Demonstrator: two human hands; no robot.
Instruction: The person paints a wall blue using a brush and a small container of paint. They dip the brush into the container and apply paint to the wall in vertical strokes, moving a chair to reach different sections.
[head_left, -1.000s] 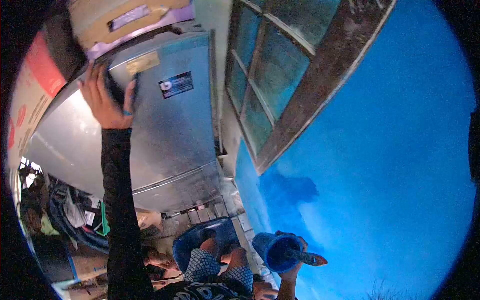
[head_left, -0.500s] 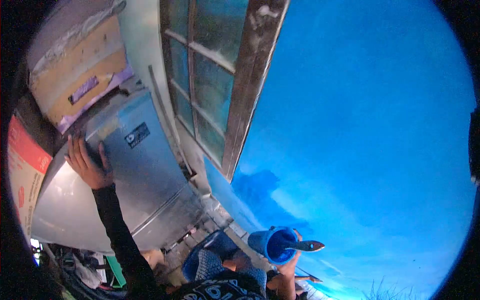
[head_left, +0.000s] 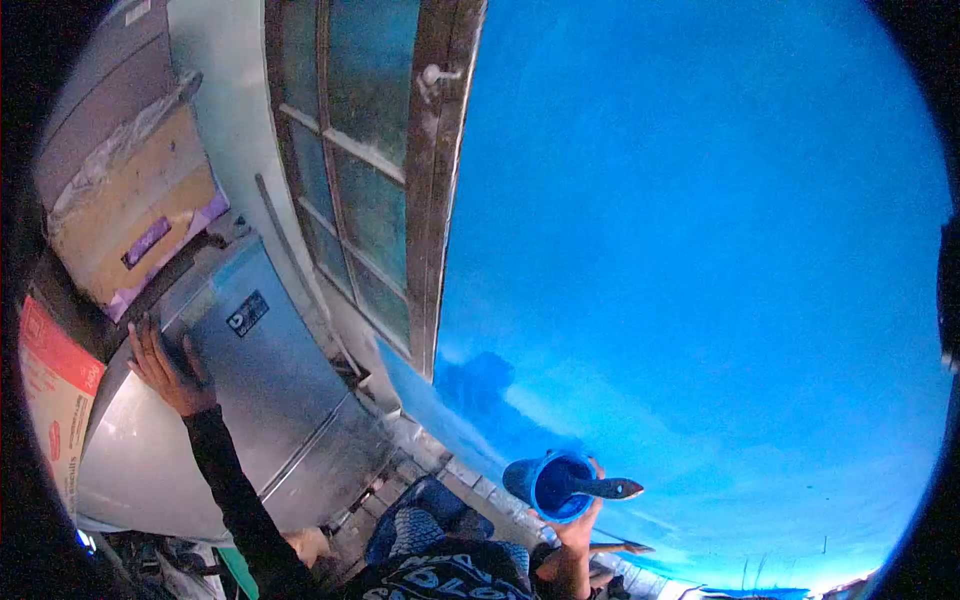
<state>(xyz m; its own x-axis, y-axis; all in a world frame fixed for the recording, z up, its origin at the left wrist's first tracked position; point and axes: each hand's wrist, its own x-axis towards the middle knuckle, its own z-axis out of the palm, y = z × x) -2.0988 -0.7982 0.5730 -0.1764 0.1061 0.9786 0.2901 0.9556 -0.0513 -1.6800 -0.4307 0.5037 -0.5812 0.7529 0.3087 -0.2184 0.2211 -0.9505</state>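
Observation:
My left hand, its fingers spread, rests against the upper edge of a grey metal refrigerator. Nothing is held in it. At the lower middle, my right hand is wrapped round a small blue paint container, tilted so that its mouth shows. Blue paint coats the inside. A paintbrush leans in the container, with its dark handle sticking out over the rim to the right; its bristles are hidden inside. Behind the container stands a wall painted bright blue.
A wood-framed window borders the blue wall. On the refrigerator sits a worn cardboard box, with a red and white carton to the left. Below me is a dark blue plastic object on a tiled floor.
The view has turned, so the window, refrigerator and boxes appear farther left and lower. My left hand stays on the refrigerator, and my right hand keeps hold of the paint container.

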